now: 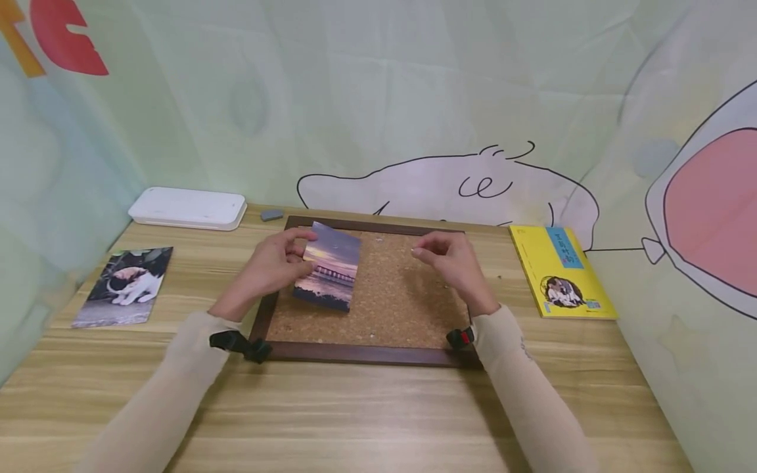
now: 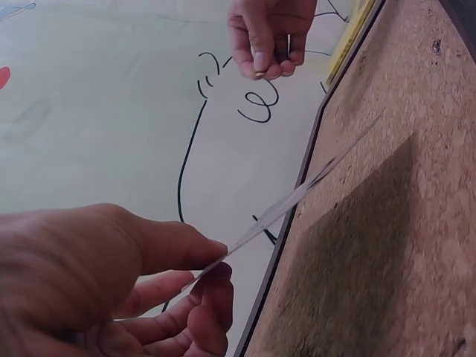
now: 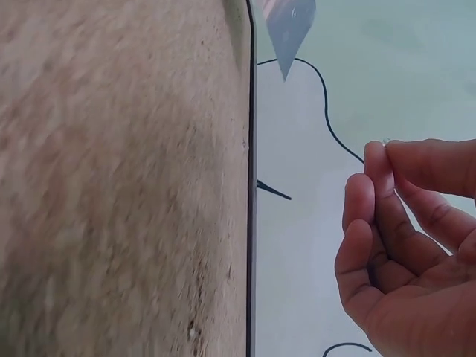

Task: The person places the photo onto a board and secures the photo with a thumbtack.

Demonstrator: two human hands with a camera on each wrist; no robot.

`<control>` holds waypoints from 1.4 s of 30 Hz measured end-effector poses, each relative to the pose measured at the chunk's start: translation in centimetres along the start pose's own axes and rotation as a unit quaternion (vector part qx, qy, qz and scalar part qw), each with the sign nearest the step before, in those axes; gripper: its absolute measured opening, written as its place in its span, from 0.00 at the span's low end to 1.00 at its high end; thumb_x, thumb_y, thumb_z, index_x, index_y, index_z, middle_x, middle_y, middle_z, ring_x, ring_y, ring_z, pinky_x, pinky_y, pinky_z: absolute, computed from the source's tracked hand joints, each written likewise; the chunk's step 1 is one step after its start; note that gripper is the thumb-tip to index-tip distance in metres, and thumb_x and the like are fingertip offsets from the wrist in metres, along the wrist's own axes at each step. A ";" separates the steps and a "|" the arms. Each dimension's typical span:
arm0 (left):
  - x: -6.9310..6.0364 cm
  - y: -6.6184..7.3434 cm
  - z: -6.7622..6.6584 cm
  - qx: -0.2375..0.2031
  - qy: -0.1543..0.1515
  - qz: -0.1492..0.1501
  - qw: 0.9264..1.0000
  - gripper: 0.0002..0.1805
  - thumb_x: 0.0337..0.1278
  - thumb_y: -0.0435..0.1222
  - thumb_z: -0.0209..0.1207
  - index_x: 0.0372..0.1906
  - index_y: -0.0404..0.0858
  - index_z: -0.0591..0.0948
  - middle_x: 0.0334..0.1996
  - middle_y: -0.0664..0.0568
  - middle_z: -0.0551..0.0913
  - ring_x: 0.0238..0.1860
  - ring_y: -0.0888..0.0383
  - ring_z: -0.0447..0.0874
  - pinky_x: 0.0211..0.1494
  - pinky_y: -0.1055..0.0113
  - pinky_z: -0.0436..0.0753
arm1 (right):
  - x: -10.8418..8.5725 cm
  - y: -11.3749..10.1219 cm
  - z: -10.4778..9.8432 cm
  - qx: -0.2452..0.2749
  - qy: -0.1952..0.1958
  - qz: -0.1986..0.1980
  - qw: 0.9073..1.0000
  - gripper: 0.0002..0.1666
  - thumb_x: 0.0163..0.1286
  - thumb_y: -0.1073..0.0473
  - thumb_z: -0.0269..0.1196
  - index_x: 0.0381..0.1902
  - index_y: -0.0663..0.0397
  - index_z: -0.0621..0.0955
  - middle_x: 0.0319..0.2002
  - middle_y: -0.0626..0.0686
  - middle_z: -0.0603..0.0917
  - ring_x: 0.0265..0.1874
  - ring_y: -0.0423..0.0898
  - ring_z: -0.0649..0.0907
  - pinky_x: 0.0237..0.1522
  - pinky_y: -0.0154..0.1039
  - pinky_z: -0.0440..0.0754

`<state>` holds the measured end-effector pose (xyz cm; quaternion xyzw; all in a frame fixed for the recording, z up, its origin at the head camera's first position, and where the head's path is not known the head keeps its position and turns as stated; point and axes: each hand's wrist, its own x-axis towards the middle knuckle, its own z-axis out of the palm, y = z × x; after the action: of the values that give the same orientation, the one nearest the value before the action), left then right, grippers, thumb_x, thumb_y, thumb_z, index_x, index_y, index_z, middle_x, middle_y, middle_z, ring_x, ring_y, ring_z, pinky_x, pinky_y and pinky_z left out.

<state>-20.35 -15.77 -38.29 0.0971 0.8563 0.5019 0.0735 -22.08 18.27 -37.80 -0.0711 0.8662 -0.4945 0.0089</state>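
A sunset photo is pinched by its left edge between thumb and fingers of the left hand, above the left part of a framed cork board. In the left wrist view the photo appears nearly edge-on, raised off the cork, casting a shadow. Over the board's right part, the right hand pinches a tiny object between thumb and index finger; in the right wrist view that small object looks clear or whitish, its kind hard to tell. Small pins show at the board's upper and lower edges.
On the left of the table lies a cat photo. Behind it stands a white case, with a grey eraser-like block beside it. A yellow book is right of the board. A printed curtain hangs behind.
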 end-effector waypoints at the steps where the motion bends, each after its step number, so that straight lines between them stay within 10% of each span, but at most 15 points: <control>1: 0.2 0.0 0.2 0.000 0.001 0.001 1.000 0.33 0.60 0.27 0.66 0.72 0.32 0.74 0.43 0.38 0.86 0.26 0.67 0.77 0.28 0.70 0.75 | 0.1 -0.1 0.1 0.002 -0.003 0.003 1.000 0.07 0.75 0.59 0.70 0.44 0.56 0.90 0.40 0.53 0.91 0.36 0.45 0.80 0.38 0.37 0.76; 28: 2.5 -1.9 3.1 0.053 0.022 -0.009 0.998 0.31 0.62 0.30 0.69 0.70 0.32 0.76 0.46 0.35 0.89 0.33 0.57 0.84 0.37 0.68 0.80 | 2.2 -1.9 3.1 0.044 -0.047 0.047 0.997 0.04 0.76 0.58 0.70 0.42 0.50 0.89 0.41 0.50 0.89 0.46 0.57 0.82 0.44 0.42 0.77; 42: 2.7 -2.5 3.5 0.113 0.021 -0.031 0.993 0.31 0.61 0.33 0.68 0.70 0.36 0.78 0.49 0.37 0.90 0.43 0.49 0.87 0.41 0.66 0.77 | 2.4 -1.8 3.7 0.038 -0.046 0.034 0.998 0.04 0.76 0.58 0.70 0.42 0.50 0.90 0.39 0.49 0.88 0.38 0.46 0.78 0.40 0.40 0.76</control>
<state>-22.42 -13.32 -42.29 0.0679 0.9114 0.4016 0.0594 -23.95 13.90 -38.05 -0.0639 0.8473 -0.5228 0.0677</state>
